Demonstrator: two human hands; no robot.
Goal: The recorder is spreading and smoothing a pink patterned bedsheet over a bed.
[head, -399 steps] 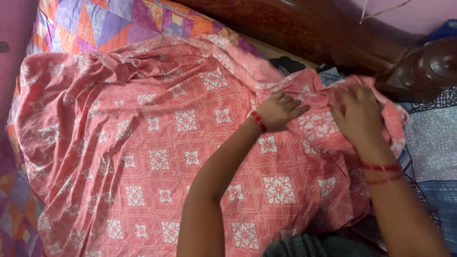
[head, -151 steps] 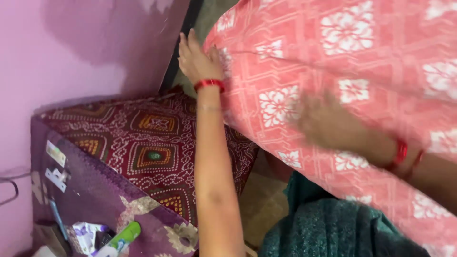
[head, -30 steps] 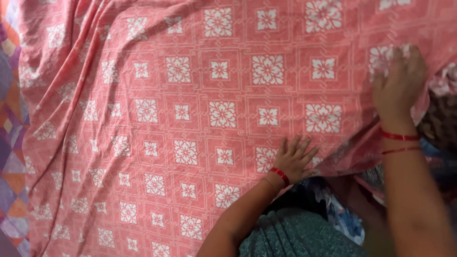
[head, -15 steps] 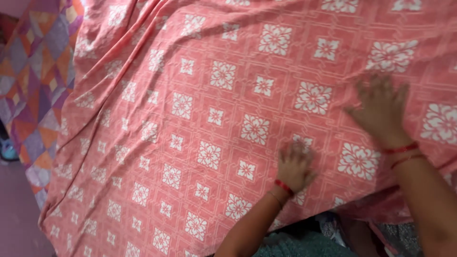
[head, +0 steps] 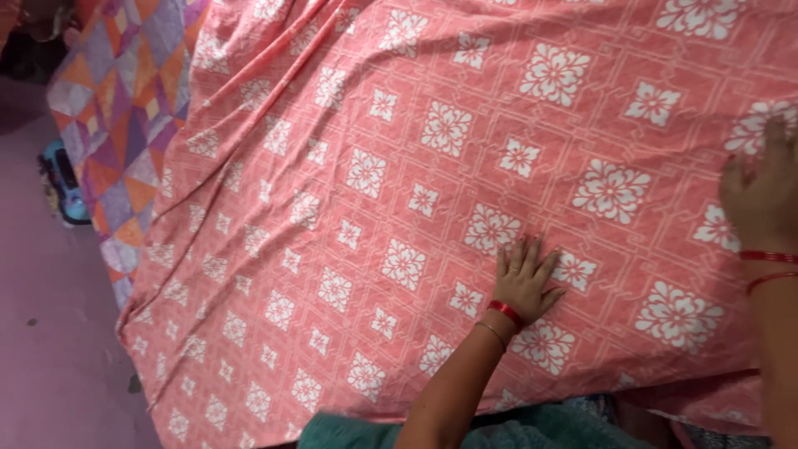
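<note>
A pink bedsheet (head: 399, 166) with white flower squares lies spread over the bed and fills most of the view. My left hand (head: 525, 278) lies flat on it near the lower middle, fingers apart, a red bangle at the wrist. My right hand (head: 763, 193) rests palm down on the sheet at the right edge of the view, partly cut off, with red bangles on the wrist. Neither hand grips the cloth.
A patchwork cover (head: 125, 125) in purple and orange shows under the sheet at the upper left. The pink floor (head: 50, 333) runs along the left side, with a small blue object (head: 62, 183) lying on it. My green clothing (head: 515, 432) shows at the bottom.
Since the earlier frames my right hand has let go of the bunched sheet edge and now lies flat further right. My left hand stays flat on the sheet. The view has shifted left, showing floor.
</note>
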